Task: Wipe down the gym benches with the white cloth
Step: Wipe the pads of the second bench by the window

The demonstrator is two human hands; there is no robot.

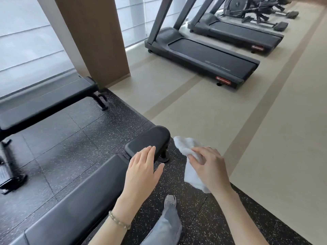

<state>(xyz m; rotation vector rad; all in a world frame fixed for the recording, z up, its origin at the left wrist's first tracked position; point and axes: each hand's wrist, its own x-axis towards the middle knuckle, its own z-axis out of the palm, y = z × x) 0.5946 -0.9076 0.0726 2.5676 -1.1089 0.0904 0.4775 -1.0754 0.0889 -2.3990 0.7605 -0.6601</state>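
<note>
A black padded gym bench (77, 197) runs from the lower left toward the middle, ending in a small separate seat pad (150, 138). My left hand (142, 168) lies flat with straight fingers over the gap between the long pad and the seat pad. My right hand (209, 167) hovers to the right of the bench, off its surface, and pinches a crumpled white cloth (189, 156) that hangs above the floor. A second black bench (47, 103) stands at the left by the window.
Black speckled rubber flooring (74, 144) lies under the benches, and beige flooring (265, 121) spreads to the right. Two treadmills (208, 57) stand at the top, with other machines behind. A wooden pillar (95, 38) rises by the far bench. My leg and shoe (169, 202) stand beside the near bench.
</note>
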